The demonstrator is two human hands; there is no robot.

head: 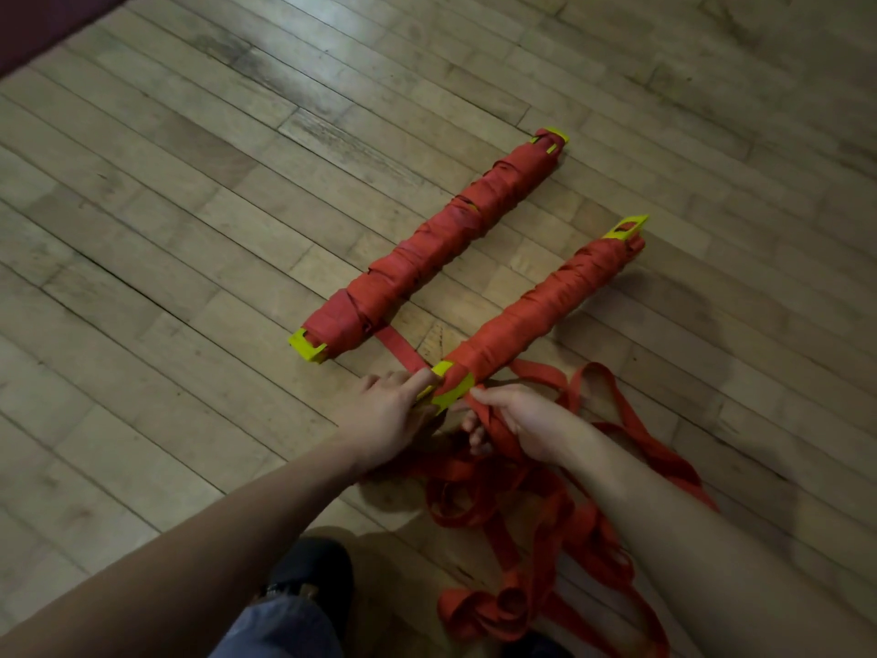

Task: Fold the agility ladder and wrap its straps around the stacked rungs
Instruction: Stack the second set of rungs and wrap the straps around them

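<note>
Head view: we note two wrapped bundles on the wooden floor [190, 258]. The far bundle [429, 251] lies finished; the near bundle [536, 311] is in hand. The left hand [394, 415] grips its yellow end, forefinger extended. The right hand [522, 425] is closed round the red strap [493, 432] (slack pooled below). We advise steady tension and overlapping turns.
</note>
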